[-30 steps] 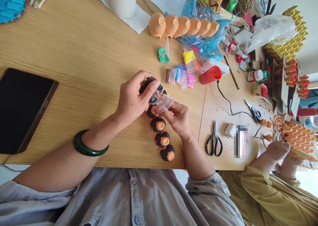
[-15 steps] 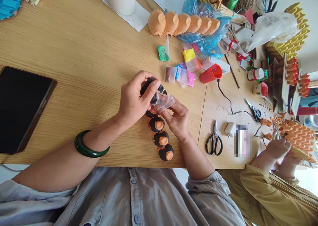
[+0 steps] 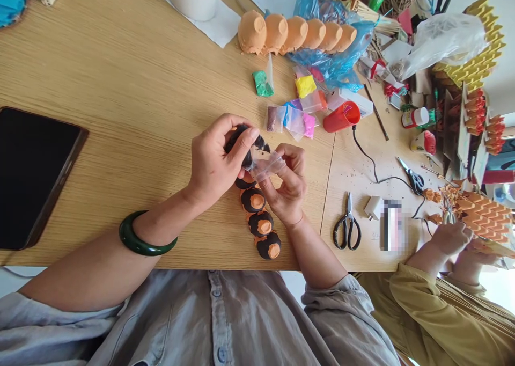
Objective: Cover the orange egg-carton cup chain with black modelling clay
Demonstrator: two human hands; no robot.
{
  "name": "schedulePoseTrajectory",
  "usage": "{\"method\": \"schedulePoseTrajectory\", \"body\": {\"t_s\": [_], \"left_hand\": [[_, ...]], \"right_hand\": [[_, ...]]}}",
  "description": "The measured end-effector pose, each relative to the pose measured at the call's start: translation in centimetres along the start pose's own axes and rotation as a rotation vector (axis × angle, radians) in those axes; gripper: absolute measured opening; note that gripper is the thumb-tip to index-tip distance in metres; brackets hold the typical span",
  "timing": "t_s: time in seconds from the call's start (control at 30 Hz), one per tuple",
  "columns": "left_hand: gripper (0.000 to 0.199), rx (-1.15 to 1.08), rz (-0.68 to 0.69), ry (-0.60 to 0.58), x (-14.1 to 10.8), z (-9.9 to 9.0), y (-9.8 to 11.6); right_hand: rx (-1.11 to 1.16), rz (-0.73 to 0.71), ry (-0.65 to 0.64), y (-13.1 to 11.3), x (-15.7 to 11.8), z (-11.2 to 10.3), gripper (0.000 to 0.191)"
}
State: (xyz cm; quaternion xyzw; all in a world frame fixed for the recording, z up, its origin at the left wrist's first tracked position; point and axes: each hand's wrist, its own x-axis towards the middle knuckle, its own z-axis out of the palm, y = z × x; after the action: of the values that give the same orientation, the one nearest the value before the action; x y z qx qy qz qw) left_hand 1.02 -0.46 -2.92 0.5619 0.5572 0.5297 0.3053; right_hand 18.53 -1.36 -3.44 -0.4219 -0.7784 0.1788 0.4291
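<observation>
My left hand (image 3: 219, 154) wraps its fingers and thumb around a clear plastic bag (image 3: 269, 165) with a black clay-like lump (image 3: 236, 145) in it. Black crumbs stick inside the film near the bag's mouth. On the other side, my right hand (image 3: 287, 186) is closed on the loose edge of the bag, some fingers curled. Just below both hands runs a row of orange egg-carton cups (image 3: 264, 227), their sides coated black and their tips orange. The upper end of that row is partly hidden by my left hand.
An orange row of moulded cups (image 3: 295, 34) lies at the back. Small bags of coloured clay (image 3: 306, 87) and a red cup-shaped object (image 3: 341, 117) are ahead right. Black-handled scissors (image 3: 346, 229) lie right; a tablet (image 3: 36, 175) lies left. Another person's hands (image 3: 450, 240) work far right.
The right hand's upper fingers have shifted slightly up and outward at the bag's edge. The left hand keeps its hold on the bag. The whole view has moved a little.
</observation>
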Motion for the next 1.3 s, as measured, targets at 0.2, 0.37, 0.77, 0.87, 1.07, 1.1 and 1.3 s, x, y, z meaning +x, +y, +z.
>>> {"method": "schedulePoseTrajectory", "body": {"t_s": [0.2,0.37,0.77,0.87,1.07,1.1,1.3], "left_hand": [[0.043,-0.005,-0.012,0.049,0.0,0.1,0.4],[0.042,-0.049,-0.051,0.085,0.0,0.3,0.8],[0.037,-0.073,-0.014,0.124,0.3,0.2,0.5],[0.037,-0.060,0.010,0.149,0.4,0.3,0.1],[0.040,-0.086,0.025,0.169,0.7,0.4,-0.4],[0.041,-0.095,0.022,0.173,0.7,0.4,-0.4],[0.041,-0.197,0.019,0.228,1.2,0.1,-0.2]], "right_hand": [[0.081,-0.157,0.022,0.7,0.6,0.0,0.013],[0.081,-0.228,0.038,0.8,1.3,-0.1,0.011],[0.091,-0.211,0.019,1.1,1.6,-0.6,0.009],[0.154,-0.163,0.051,1.0,1.6,-0.7,0.006],[0.311,0.070,0.002,1.0,1.1,-0.7,0.015],[0.317,0.101,-0.008,1.0,1.1,-0.7,0.018],[0.604,0.268,0.089,0.9,1.5,-0.4,0.021]]}}
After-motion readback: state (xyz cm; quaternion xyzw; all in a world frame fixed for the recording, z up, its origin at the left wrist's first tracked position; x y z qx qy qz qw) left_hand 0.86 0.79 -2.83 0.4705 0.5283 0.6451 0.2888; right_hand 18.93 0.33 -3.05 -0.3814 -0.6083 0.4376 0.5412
